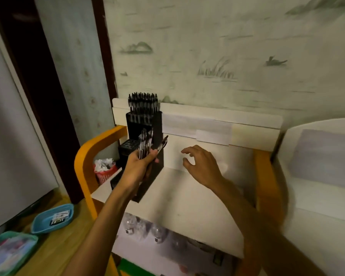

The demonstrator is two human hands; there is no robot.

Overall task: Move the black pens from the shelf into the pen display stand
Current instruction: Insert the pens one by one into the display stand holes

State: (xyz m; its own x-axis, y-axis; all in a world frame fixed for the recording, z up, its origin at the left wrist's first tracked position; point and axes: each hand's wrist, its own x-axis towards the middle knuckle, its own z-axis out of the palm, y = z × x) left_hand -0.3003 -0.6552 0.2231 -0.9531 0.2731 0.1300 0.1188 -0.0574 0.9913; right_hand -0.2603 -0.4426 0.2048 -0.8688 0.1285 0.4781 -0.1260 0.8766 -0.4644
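Pens (144,145) stand as a small bunch in the left hand (140,166), whose fingers curl round their lower barrels just in front of the stand (141,124). Holding them low leaves the upper ends free, so that single pens can be drawn out by the other hand and dropped into holes; that is my reading of the grip. Their long axes run close to upright, tilted a little away from the person, and one pen (162,145) splays out to the right at a steeper lean. Which end is the tip I cannot say for sure, as the bunch is blurred.

The stand is black and stepped, set at the left end of the white shelf (187,188) against its back panel. Its top tier is already packed with pens (142,102) standing vertically, clips up (probably filled first because it is farthest from reach). A lower tier (127,145) shows open holes, partly hidden by the bunch.

The right hand (200,165) hovers above the shelf, well apart from the bunch, fingers loosely curled and spread, holding nothing. It looks placed to come across and pick a pen from the left hand.
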